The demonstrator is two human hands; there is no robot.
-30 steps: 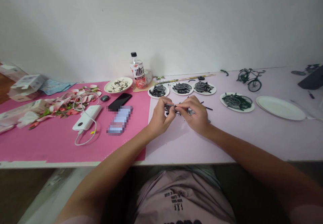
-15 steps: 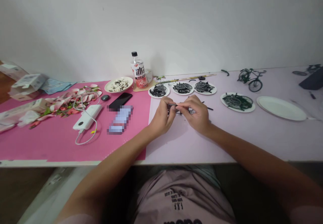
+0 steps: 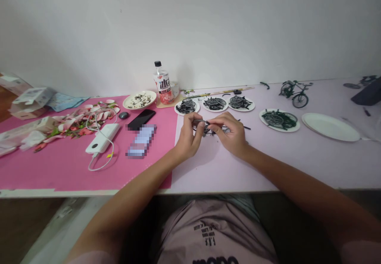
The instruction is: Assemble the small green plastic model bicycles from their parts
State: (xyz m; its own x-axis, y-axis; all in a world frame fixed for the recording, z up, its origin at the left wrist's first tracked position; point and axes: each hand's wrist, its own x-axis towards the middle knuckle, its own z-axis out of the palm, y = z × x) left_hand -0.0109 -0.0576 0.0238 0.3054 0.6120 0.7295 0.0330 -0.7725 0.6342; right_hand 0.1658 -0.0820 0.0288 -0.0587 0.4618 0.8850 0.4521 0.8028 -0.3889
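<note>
My left hand (image 3: 189, 139) pinches a small dark bicycle-model part (image 3: 200, 121) between thumb and fingers, above the pale tabletop. From the other side, my right hand (image 3: 231, 133) closes thumb and forefinger at the right end of that same part. My fingers cover much of it, so its exact shape is unclear. Below and behind the hands lie more black model parts (image 3: 212, 131), partly hidden, with a thin black rod (image 3: 247, 128) poking out right of my right hand. Beyond the hands stand white plates (image 3: 187, 114) heaped with black wheels and frame pieces.
An assembled model bicycle (image 3: 294, 93) stands at the back right, behind a plate (image 3: 264, 126) of dark green parts and a stack of white plates (image 3: 330, 128). Leftward are a bottle (image 3: 164, 85), a bowl (image 3: 126, 104), a black phone (image 3: 141, 119), a power bank (image 3: 102, 138) with cable, and artificial petals (image 3: 86, 123).
My left hand has shifted slightly left and its grip has turned a little, leaving more of the dark part visible. The right hand stays nearly in place.
</note>
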